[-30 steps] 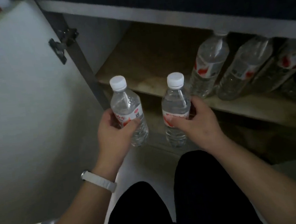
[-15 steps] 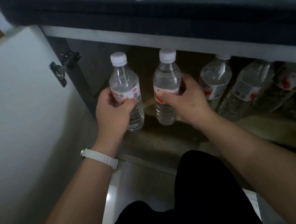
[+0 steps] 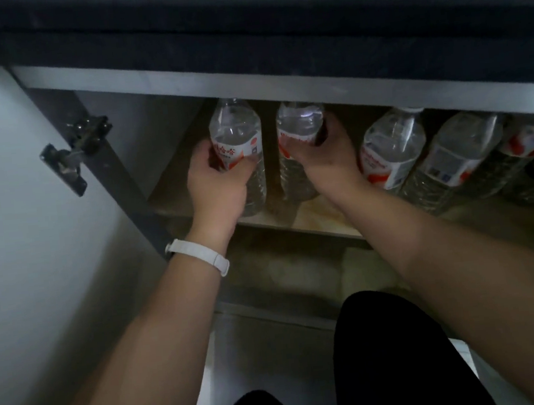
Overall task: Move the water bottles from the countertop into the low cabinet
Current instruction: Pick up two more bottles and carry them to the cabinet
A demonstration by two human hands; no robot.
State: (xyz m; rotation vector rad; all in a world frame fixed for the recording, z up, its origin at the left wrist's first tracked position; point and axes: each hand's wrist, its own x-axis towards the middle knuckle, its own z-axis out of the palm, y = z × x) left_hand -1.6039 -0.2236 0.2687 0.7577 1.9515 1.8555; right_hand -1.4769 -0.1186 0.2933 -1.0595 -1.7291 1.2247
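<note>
The left bottle (image 3: 236, 133) and right bottle (image 3: 299, 124) are upright just inside the low cabinet, over the front of the shelf (image 3: 323, 221). Their caps are hidden behind the top rail (image 3: 280, 88). The left hand (image 3: 217, 187) and right hand (image 3: 330, 160) each hold 1, fingers (image 3: 199, 152) curled round the label. I cannot tell if the bases are down yet. Released early, either could tip off the edge. The right bottle stands near the stored bottles (image 3: 391, 148), and a nudge might topple them.
</note>
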